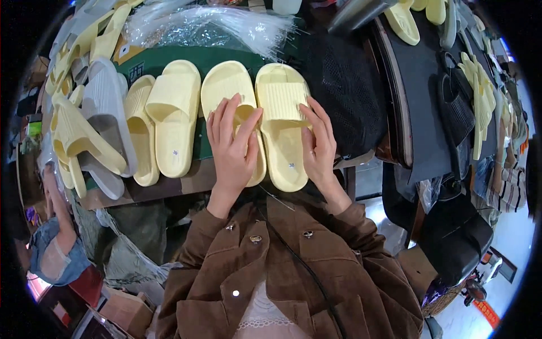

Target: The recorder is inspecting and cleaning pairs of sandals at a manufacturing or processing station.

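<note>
A pale yellow slide slipper (288, 148) lies sole down in front of me, toe away, its ribbed strap across the middle. My right hand (320, 144) grips its right edge, fingertips on the strap's side and thumb by the footbed. Just left of it lies a matching slipper (224, 79), partly covered by my left hand (232, 148). The fingers of that hand are stretched out over the strap, with the index finger reaching toward the gap between the slippers. What lies under the palm is hidden.
Further left lie another yellow pair (176, 135), a grey slipper (110, 93) and a stacked yellow slipper (84, 133). Clear plastic ties (209, 25) lie behind. Black mesh (350, 96) borders the right, before a dark table (423, 96) with more slippers. A person's arm (59, 214) shows at far left.
</note>
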Demonstrator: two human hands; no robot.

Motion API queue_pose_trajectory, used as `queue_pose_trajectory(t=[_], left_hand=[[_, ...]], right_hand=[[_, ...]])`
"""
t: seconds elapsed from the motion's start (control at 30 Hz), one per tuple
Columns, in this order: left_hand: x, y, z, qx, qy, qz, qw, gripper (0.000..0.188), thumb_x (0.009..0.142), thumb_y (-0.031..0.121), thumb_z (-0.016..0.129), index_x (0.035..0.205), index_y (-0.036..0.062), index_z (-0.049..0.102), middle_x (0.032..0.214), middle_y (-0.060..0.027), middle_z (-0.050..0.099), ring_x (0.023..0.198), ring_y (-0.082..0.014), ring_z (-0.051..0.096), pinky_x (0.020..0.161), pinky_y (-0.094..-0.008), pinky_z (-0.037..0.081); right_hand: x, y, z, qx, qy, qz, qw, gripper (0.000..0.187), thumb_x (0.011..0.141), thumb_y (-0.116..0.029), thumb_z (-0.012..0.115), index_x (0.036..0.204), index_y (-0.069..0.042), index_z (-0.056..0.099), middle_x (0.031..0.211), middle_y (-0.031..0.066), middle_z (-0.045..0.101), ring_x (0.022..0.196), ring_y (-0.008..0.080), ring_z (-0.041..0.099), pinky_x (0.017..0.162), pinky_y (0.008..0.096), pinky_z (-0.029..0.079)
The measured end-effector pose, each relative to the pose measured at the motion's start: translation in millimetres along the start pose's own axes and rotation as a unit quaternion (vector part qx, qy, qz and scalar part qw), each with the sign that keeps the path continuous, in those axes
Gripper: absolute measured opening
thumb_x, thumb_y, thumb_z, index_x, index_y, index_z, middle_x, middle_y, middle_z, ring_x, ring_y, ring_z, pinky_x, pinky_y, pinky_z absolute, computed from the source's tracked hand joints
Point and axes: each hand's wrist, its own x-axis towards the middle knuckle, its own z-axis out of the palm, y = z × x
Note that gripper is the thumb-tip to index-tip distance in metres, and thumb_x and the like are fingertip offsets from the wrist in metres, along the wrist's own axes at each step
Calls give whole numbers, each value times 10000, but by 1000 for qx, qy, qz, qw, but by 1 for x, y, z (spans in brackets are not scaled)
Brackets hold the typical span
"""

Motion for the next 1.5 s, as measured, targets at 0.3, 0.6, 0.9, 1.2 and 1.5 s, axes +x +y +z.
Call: queue_pose_trajectory(t=[0.3,0.6,0.9,1.2,1.5], left_hand=[[-1,-2,2,-12,0,6,1000,410,802,14,580,1195,118,632,1417,-142,400,1325,-359,346,1103,-490,245],[0,2,3,1,-17,4,1000,383,845,72,590,1225,113,620,1429,-149,388,1339,-354,322,1112,-489,217],[-1,-1,2,0,-16,7,1000,371,856,104,569,1224,110,617,1441,-152,371,1338,-370,312,1108,-505,207],[-1,-1,1,-6,-20,1,1000,386,849,103,580,1233,113,616,1445,-153,366,1341,-365,306,1109,-506,204],[-1,0,1,2,-19,-1,1000,388,843,98,589,1229,119,620,1434,-148,380,1341,-361,313,1108,-504,215]], right_hand=[[-1,2,1,-4,-7,16,1000,426,863,69,528,1259,-83,565,1353,148,492,1026,265,637,712,298,529],[-2,2,-1,13,6,22,1000,442,838,81,540,1247,-83,567,1345,135,503,900,249,659,670,297,515],[-1,2,0,3,12,3,1000,438,846,79,544,1252,-83,562,1347,141,500,912,251,658,692,300,520],[-1,-3,0,18,2,35,999,418,853,70,549,1242,-83,571,1341,138,506,925,250,658,690,298,523],[-1,-2,0,23,3,33,999,423,852,68,550,1247,-82,568,1341,140,505,934,255,657,688,302,527]])
